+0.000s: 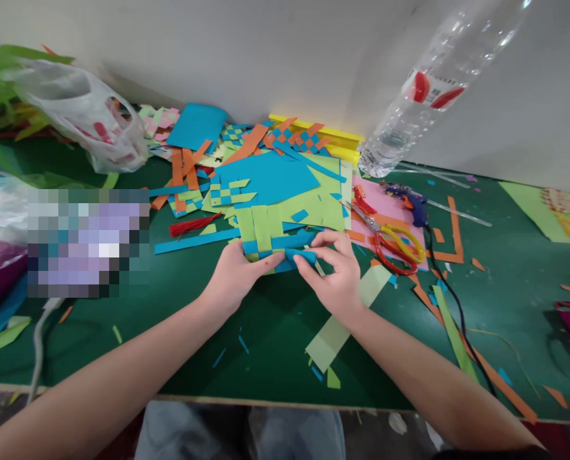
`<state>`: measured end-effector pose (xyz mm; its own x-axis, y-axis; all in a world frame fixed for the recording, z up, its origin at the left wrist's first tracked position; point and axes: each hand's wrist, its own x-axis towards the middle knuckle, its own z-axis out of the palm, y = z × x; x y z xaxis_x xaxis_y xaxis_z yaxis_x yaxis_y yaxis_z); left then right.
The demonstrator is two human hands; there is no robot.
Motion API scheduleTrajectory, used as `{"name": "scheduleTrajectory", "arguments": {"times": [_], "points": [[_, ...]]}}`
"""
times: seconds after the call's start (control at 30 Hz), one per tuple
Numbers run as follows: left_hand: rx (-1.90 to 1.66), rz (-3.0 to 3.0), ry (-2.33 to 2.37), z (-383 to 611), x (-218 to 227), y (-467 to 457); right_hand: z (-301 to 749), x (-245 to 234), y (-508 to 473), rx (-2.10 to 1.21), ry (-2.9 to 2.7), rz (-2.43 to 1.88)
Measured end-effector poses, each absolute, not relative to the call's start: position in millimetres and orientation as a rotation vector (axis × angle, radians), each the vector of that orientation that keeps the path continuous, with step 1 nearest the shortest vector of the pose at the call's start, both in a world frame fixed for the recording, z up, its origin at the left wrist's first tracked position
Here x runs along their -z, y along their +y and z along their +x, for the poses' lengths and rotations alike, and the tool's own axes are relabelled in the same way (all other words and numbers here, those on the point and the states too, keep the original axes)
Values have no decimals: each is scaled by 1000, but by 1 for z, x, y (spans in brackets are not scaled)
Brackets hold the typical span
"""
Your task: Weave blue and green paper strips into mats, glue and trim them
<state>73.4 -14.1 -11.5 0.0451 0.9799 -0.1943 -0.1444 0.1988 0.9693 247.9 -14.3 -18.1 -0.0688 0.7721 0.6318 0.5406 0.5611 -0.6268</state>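
Observation:
Both hands work at the near edge of a woven piece (271,237) made of blue and light-green paper strips, lying on the green table (275,332). My left hand (237,276) presses and pinches the weave's lower left corner, fingers closed on it. My right hand (335,271) pinches a folded blue strip end (300,257) at the weave's lower edge, thumb and forefinger closed on it. A pile of blue, green and orange paper sheets and woven squares (266,172) lies just beyond the hands.
Red-and-yellow scissors (390,246) lie on pink paper right of my right hand, a blue glue gun (412,204) with black cable behind them. A clear plastic bottle (423,83) leans on the wall. A plastic bag (84,115) sits far left. Paper scraps litter the table.

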Motion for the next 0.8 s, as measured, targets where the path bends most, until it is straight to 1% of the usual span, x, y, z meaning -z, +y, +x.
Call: {"name": "scheduleTrajectory", "arguments": {"times": [0.37,0.8], "points": [[-1133,956,1143,75,12,-15,247,19,-15,-262,-1759,-1047],[-1130,985,1177,73,11,-16,244,15,-18,-253,-1760,-1114]]}}
